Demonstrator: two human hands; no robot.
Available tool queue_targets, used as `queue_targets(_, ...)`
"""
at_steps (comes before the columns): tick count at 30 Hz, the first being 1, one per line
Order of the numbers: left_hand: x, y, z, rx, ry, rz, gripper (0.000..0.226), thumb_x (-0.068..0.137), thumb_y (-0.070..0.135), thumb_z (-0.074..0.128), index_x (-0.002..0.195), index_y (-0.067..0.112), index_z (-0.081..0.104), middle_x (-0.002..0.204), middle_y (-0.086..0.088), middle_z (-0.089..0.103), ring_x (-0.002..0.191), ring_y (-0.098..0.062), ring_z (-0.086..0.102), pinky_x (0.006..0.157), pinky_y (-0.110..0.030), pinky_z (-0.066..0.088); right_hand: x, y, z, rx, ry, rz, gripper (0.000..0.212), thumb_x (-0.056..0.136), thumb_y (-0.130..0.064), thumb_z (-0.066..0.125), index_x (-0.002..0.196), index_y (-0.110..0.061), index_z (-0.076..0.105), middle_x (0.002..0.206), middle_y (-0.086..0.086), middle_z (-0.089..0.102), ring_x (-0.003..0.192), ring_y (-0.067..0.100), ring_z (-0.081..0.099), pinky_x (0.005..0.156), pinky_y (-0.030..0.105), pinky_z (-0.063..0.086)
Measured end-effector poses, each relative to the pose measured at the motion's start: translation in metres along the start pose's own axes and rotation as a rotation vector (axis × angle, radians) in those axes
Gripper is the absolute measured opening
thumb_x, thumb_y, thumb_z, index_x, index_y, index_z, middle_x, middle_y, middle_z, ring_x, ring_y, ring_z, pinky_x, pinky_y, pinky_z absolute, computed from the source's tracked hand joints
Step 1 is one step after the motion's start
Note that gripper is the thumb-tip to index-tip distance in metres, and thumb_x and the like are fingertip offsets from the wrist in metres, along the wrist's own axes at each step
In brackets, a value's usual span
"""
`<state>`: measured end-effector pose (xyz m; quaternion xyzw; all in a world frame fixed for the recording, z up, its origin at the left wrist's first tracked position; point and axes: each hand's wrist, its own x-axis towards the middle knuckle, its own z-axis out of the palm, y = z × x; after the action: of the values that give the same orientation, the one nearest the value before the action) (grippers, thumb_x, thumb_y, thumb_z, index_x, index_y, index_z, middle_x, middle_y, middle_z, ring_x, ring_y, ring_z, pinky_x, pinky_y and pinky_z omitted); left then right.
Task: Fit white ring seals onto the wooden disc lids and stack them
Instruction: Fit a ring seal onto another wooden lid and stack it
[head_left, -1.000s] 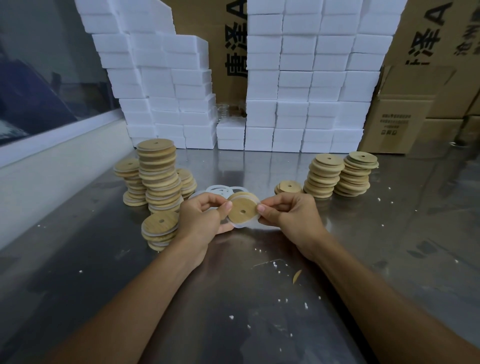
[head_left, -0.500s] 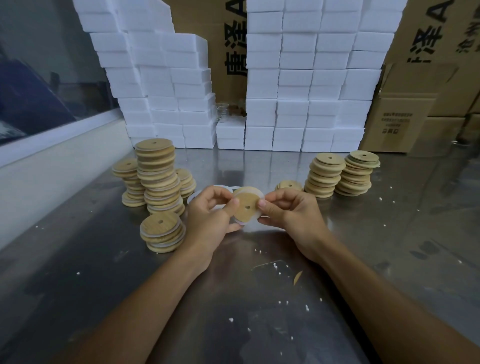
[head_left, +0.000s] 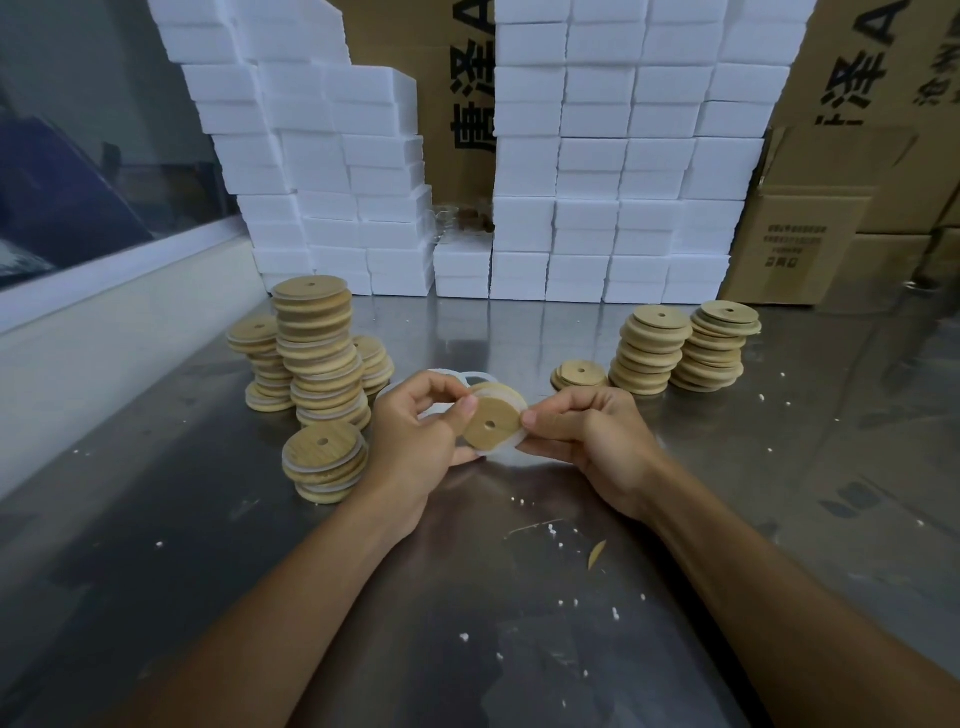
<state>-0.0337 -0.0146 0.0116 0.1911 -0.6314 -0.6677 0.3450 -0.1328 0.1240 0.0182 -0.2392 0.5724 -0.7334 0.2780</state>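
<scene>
Where the steel bench (head_left: 779, 519) meets its far edge, cardboard cartons (head_left: 810, 244) with black print stand behind two walls of white foam blocks (head_left: 613, 171), the left wall (head_left: 322, 171) stepped lower toward the far left corner. Stacks of wooden disc lids, each with a centre hole: one tall leaning stack (head_left: 319, 353) at left of centre with a shorter stack (head_left: 260, 364) behind it toward the left edge and another (head_left: 376, 364) partly hidden behind its right side; one low stack with white seals showing between discs (head_left: 324, 467), just beside the left hand; two medium stacks (head_left: 652, 348) (head_left: 714, 345) side by side at right of centre; one very low stack (head_left: 579, 375) just left of those. Left hand (head_left: 415, 436): thumb and fingers pinching the left rim of a wooden disc lid (head_left: 491, 423), held tilted above the bench middle. Right hand (head_left: 587, 436): fingertips gripping the white ring seal (head_left: 514, 439) at the lid's right rim. Loose white ring seals (head_left: 478, 375) lie on the bench just behind the hands. White foam crumbs (head_left: 561, 540) scattered on the near part of the bench; one small wood sliver (head_left: 597, 553) among them.
</scene>
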Motion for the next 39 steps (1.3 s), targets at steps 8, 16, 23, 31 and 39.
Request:
queue_targets(8, 0.001, 0.004, 0.000, -0.144, 0.042, -0.162, 0.017, 0.091, 0.000, 0.062, 0.076, 0.008, 0.058, 0.101, -0.016, 0.067, 0.091, -0.031, 0.069, 0.071, -0.053, 0.059, 0.002, 0.006, 0.006, -0.083, 0.033, -0.099, 0.005, 0.082, -0.004, 0.074, 0.084, 0.000, 0.071, 0.080, 0.015, 0.075, 0.074, 0.019, 0.072, 0.073, 0.029, 0.061)
queue_targets(16, 0.000, 0.006, 0.001, -0.252, 0.046, -0.239, 0.018, 0.091, -0.001, 0.061, 0.075, 0.009, 0.060, 0.097, -0.017, 0.067, 0.097, -0.038, 0.067, 0.059, -0.045, 0.059, 0.002, 0.004, 0.005, -0.072, 0.005, -0.069, 0.021, 0.080, -0.013, 0.074, 0.087, 0.006, 0.069, 0.086, 0.021, 0.075, 0.078, 0.024, 0.074, 0.073, 0.030, 0.061)
queue_targets(23, -0.002, 0.009, 0.001, -0.243, 0.027, -0.290, 0.015, 0.091, 0.001, 0.061, 0.078, 0.007, 0.061, 0.111, -0.025, 0.064, 0.099, -0.040, 0.067, 0.062, -0.049, 0.060, 0.002, 0.003, 0.002, -0.107, 0.025, -0.109, 0.007, 0.087, 0.003, 0.066, 0.082, 0.007, 0.066, 0.072, 0.018, 0.073, 0.069, 0.023, 0.073, 0.071, 0.031, 0.062)
queue_targets(31, -0.001, 0.011, 0.000, -0.358, 0.010, -0.339, 0.011, 0.095, 0.001, 0.055, 0.084, 0.003, 0.055, 0.112, -0.026, 0.065, 0.097, -0.040, 0.068, 0.060, -0.049, 0.060, -0.001, 0.004, 0.011, -0.068, 0.002, -0.080, 0.013, 0.087, -0.009, 0.071, 0.089, 0.004, 0.067, 0.087, 0.021, 0.075, 0.077, 0.022, 0.073, 0.068, 0.029, 0.061)
queue_targets(39, 0.003, 0.006, -0.002, -0.080, 0.004, -0.145, 0.018, 0.095, 0.003, 0.057, 0.080, 0.012, 0.056, 0.105, -0.012, 0.066, 0.096, -0.028, 0.066, 0.064, -0.046, 0.060, 0.000, 0.008, 0.014, -0.195, 0.043, -0.172, 0.010, 0.090, -0.001, 0.067, 0.081, -0.004, 0.061, 0.070, 0.011, 0.070, 0.069, 0.020, 0.067, 0.072, 0.038, 0.062)
